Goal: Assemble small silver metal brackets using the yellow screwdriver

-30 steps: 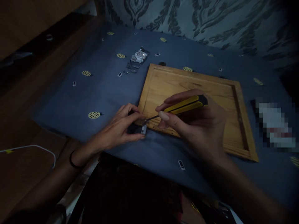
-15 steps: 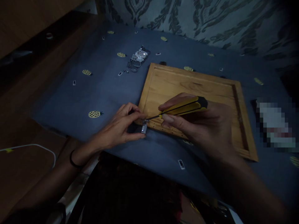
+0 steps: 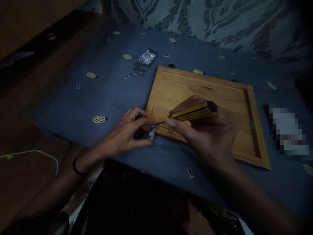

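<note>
My left hand point(image 3: 128, 132) pinches a small shiny metal piece point(image 3: 151, 134), much like a hinge, between thumb and fingers. The piece sits at the near left corner of a wooden framed panel point(image 3: 171, 81). In my right hand point(image 3: 207, 130) is a yellow and black screwdriver point(image 3: 193, 111), its handle along the fingers and the thumb beneath. Its thin shaft points left and down, and the tip meets the top of the metal piece. Whether a screw is under the tip is too small to tell.
A blue cloth with pineapple prints point(image 3: 61, 107) covers the table. Several metal parts point(image 3: 148, 57) lie in a heap at the back, with tiny bits beside them. A blurred-out packet point(image 3: 288, 130) is at the right. A white cable point(image 3: 36, 151) runs at lower left.
My right hand and fingers have shifted slightly around the screwdriver handle, and the handle has turned a little. The tip stays at the metal piece. My left hand holds still.
</note>
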The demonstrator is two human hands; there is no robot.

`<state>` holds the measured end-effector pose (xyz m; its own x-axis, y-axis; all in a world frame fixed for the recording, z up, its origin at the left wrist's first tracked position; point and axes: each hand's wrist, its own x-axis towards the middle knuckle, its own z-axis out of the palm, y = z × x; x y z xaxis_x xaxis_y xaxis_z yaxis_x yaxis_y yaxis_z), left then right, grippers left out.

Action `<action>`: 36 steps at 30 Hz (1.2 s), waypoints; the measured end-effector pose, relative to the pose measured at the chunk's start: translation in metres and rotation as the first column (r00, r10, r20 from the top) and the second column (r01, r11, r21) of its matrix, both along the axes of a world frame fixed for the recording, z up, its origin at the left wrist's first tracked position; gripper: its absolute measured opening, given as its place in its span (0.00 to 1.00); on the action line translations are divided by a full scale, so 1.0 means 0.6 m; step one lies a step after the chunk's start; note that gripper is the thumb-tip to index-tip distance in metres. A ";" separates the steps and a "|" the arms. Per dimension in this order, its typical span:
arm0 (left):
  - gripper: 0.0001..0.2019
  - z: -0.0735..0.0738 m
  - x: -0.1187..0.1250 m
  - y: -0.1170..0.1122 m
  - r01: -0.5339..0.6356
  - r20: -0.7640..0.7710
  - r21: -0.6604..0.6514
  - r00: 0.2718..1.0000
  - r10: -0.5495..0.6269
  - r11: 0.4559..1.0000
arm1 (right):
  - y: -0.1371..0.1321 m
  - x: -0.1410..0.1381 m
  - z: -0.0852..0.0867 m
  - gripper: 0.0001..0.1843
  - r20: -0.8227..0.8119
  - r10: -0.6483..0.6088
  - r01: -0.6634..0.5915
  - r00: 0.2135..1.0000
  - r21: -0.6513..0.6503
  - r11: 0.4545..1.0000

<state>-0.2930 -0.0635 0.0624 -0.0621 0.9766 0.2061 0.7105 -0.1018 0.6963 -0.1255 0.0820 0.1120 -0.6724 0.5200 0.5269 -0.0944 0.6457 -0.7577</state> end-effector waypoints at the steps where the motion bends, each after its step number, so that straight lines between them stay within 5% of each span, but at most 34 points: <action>1: 0.21 0.000 0.000 0.000 0.001 0.003 -0.003 1.000 -0.001 1.000 | 0.000 0.000 0.001 0.18 0.006 -0.006 0.006 1.000 -0.004 1.000; 13: 0.21 0.008 0.000 0.001 -0.010 0.015 -0.064 1.000 0.011 0.998 | -0.009 0.001 0.003 0.17 -0.016 -0.041 0.041 0.999 0.000 0.999; 19: 0.21 0.006 0.000 0.000 -0.012 0.047 -0.051 0.999 0.014 0.999 | -0.019 0.013 0.008 0.09 -0.085 -0.169 0.162 0.982 -0.081 0.983; 36: 0.21 0.003 0.001 -0.002 -0.013 0.036 -0.013 0.999 0.013 1.000 | -0.014 0.013 -0.009 0.11 -0.011 -0.089 0.087 0.996 -0.101 0.991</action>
